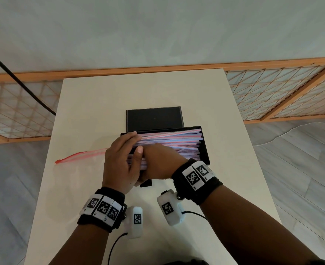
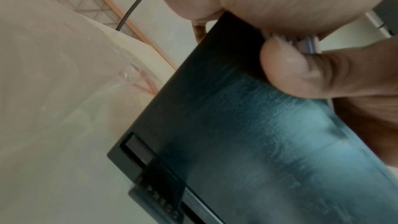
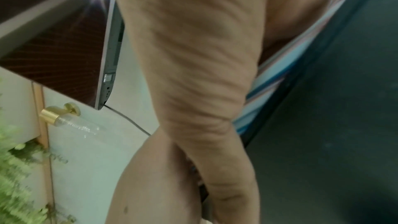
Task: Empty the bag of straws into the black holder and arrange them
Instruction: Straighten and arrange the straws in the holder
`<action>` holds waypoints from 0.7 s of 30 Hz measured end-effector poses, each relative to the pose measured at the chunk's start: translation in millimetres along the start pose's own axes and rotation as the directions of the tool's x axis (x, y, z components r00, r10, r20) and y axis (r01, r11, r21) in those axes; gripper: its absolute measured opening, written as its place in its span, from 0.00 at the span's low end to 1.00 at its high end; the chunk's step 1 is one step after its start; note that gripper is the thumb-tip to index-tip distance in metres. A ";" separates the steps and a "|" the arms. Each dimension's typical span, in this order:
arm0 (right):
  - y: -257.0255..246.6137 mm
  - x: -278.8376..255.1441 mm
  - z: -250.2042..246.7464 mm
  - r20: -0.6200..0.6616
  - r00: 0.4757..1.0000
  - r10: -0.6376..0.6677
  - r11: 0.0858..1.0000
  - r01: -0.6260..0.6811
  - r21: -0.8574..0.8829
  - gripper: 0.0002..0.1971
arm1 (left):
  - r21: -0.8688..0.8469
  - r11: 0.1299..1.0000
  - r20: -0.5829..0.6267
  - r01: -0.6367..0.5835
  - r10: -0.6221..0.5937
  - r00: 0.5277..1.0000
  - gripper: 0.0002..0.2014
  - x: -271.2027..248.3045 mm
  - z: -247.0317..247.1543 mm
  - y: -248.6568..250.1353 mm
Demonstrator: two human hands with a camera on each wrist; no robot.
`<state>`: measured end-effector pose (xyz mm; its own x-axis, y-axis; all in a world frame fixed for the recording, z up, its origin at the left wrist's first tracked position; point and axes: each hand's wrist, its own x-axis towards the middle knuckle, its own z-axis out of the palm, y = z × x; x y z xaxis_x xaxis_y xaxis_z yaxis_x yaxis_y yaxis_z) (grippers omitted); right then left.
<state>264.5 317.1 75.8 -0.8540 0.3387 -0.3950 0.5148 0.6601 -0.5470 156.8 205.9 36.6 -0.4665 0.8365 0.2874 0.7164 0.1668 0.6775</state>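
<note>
Straws lie lengthwise left to right in the black holder at mid worktop. Left hand grips the holder's left end, nearest the straw tips; right hand reaches in, fingers hidden.

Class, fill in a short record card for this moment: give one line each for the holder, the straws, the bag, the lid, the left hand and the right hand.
holder: black holder, open, on the white table
straws: striped straws lying lengthwise inside, some crossed
bag: clear bag with a red zip, flat on the table left of the holder
lid: black lid lying behind the holder
left hand: left hand at the holder's left end, thumb on the straw ends
right hand: right hand over the straws; grip hidden
</note>
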 end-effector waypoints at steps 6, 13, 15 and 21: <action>0.7 4.8 -2.1 0.040 0.999 -0.016 0.999 0.014 0.032 0.31 | -0.011 1.000 0.015 0.004 -0.004 1.000 0.21 1.0 1.2 1.0; -3.3 3.0 -8.9 -0.013 1.000 -0.004 0.999 0.004 -0.032 0.35 | -0.062 0.998 -0.006 0.023 -0.023 1.000 0.22 1.5 -3.8 2.8; -5.1 4.3 -7.7 0.011 1.000 0.010 1.000 -0.010 -0.016 0.34 | -0.078 0.996 0.000 0.035 -0.036 0.999 0.22 1.2 -4.6 2.3; -4.0 7.1 -1.6 0.032 0.999 0.009 1.000 -0.009 -0.019 0.36 | -0.089 0.996 0.031 0.015 -0.012 0.999 0.22 -4.0 -3.3 2.3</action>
<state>256.2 318.0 76.3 -0.8464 0.3233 -0.4232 0.5206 0.6700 -0.5293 158.6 201.3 39.3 -0.4589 0.8502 0.2580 0.6602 0.1319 0.7394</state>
